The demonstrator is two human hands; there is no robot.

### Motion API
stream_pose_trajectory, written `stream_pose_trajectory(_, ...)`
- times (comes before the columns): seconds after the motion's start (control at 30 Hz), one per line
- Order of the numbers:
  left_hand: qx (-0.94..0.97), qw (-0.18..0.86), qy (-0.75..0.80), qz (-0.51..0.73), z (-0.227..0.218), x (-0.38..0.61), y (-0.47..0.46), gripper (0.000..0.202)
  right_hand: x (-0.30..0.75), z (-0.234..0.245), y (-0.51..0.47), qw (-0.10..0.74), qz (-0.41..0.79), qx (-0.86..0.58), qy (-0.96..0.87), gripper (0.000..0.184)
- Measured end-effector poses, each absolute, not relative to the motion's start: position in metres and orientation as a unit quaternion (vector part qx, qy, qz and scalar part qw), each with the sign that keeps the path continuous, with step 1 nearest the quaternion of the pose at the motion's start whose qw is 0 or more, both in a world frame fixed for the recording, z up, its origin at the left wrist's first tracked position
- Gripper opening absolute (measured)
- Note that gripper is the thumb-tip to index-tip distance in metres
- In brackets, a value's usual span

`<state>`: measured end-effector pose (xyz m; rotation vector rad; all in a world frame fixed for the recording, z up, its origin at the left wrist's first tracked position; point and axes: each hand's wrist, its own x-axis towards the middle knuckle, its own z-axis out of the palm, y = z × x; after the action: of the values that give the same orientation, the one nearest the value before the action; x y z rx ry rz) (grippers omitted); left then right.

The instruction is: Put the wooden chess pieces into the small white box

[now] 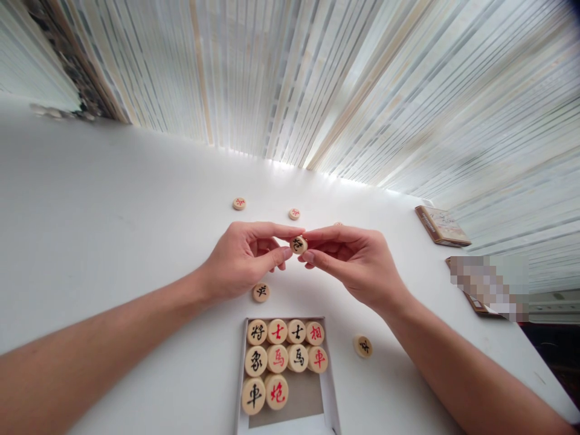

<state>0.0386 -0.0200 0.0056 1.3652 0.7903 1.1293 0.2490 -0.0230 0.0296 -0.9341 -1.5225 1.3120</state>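
Between the fingertips of both hands is a round wooden Chinese chess piece point(298, 244) with a black character, tilted toward me above the table. My left hand point(247, 257) pinches it from the left, my right hand point(353, 260) from the right. Whether a second piece is stacked behind it is hard to see. Nearer to me lies an open box point(330, 386) with rows of red and black pieces; its third row has a black piece point(253, 396) and a red piece point(277, 391), with bare grey bottom beside them.
Loose black-marked pieces lie left above the box point(261, 292) and to its right point(363, 346). Farther back are red-marked pieces point(239, 204), one partly hidden behind my right hand. A brown-edged flat box point(443, 226) and a blurred item point(484, 287) sit at right, before a string curtain point(272, 78).
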Motion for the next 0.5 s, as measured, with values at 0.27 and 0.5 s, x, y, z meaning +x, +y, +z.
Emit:
stream_pose_trajectory(0.27,0.597,0.567,0.349,0.448,0.0039,0.0373,-0.0193,0.031,0.2492,0.0243,-0.0233,0.448,0.51,-0.364,-0.638,0.033)
stream_pose_trajectory(0.5,0.623,0.569,0.328,0.424,0.001,0.0352,-0.0194,0.038,0.2481,0.0262,-0.023,0.454,0.52,-0.352,-0.632,0.025)
